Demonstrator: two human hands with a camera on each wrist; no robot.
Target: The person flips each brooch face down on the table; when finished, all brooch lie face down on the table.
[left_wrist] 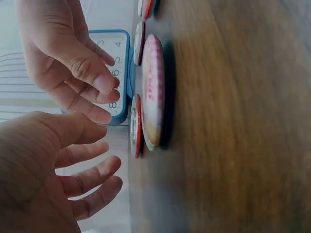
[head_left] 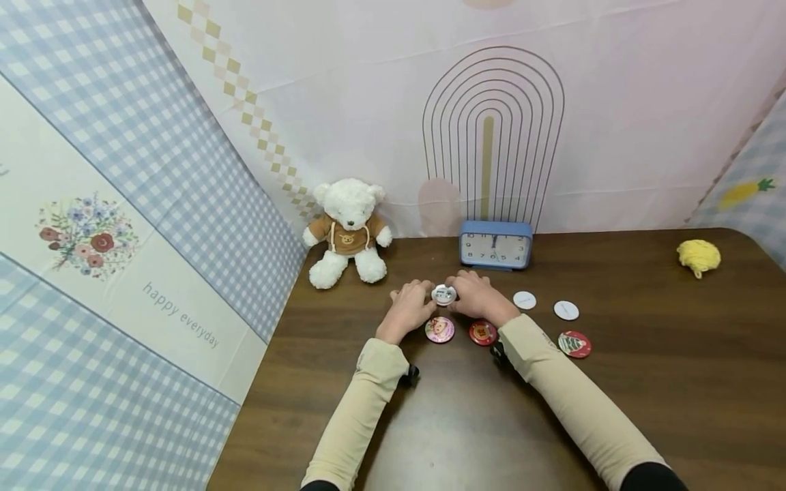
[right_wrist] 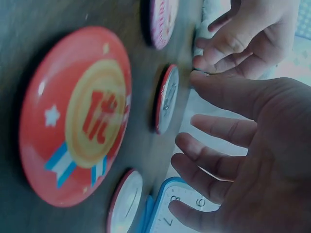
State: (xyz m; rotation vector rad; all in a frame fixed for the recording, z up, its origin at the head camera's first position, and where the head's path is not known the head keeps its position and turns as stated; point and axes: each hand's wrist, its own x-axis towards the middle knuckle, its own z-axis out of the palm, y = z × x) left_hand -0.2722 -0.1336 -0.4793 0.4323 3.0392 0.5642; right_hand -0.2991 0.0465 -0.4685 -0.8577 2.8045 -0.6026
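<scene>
Between my two hands lies a round badge (head_left: 443,294) with its silvery back up and a red edge. My left hand (head_left: 408,309) is at its left, fingers loosely bent and holding nothing. On the other side, my right hand (head_left: 480,297) has its fingers spread and slightly curved, with none closed round the badge. In the left wrist view, a pink checked badge (left_wrist: 154,92) lies flat just in front of the silvery one. A red badge with a yellow medal print (right_wrist: 73,116) sits below my right wrist, face up.
Two white-backed badges (head_left: 525,300) lie right of my right hand, with a red and green badge (head_left: 574,344) nearby. Behind stand a blue clock (head_left: 495,245) and a white teddy bear (head_left: 350,235). A yellow knitted pouch (head_left: 699,256) lies at the far right.
</scene>
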